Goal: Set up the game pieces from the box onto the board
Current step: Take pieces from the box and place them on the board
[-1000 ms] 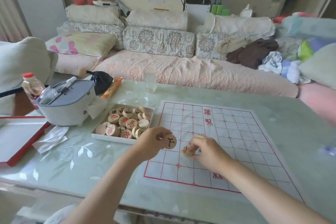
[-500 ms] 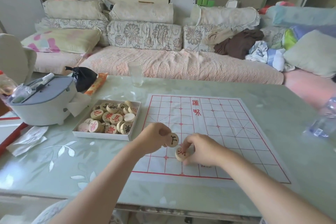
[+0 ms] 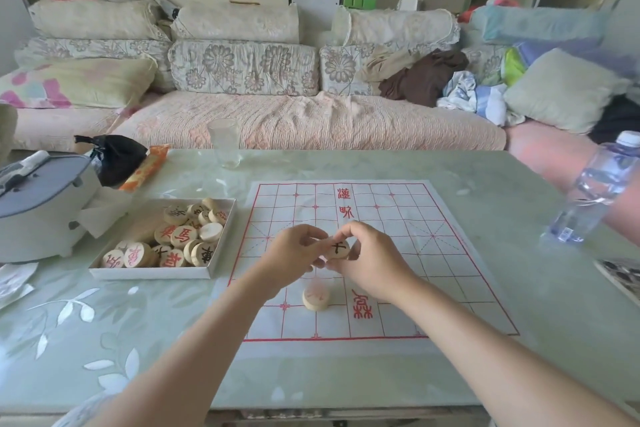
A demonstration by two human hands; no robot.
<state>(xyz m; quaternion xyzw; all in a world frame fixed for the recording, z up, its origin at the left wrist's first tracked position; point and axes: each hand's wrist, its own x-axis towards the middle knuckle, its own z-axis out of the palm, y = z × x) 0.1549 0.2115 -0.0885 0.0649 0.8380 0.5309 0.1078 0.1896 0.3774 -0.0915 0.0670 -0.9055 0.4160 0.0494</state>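
**While one disc lies on the board, both hands meet on another**

Where the two hands come together above the middle of the board (image 3: 433, 288), they share one round wooden piece. The left hand (image 3: 294, 253) has its fingers curled and pinches the left edge of the black-marked disc (image 3: 337, 248). The right hand (image 3: 370, 260) pinches it from the right, with one finger arched over the top. The disc's face is turned toward the camera and bears a single black character, partly covered by fingertips and not surely readable.

Just nearer than the hands, and apart from them, a second disc (image 3: 316, 298) lies flat on the board's near half. Its red mark is too blurred to read. The board is a white sheet with a red grid, and red characters are printed across its middle band, the far pair upside down.

To the left, beside the board, the white box (image 3: 152, 274) holds the loose discs (image 3: 194, 246), which are heaped and overlapping. One shows a red 馬, and the others carry red or black characters that are partly hidden.

On the green table (image 3: 554, 315) stand a glass (image 3: 225, 144) at the far side and a blurred water bottle (image 3: 595, 191) at the right. A grey-lidded appliance (image 3: 38, 204) is cut off at the left edge. A printed sheet (image 3: 620, 276) is cut off at the right.
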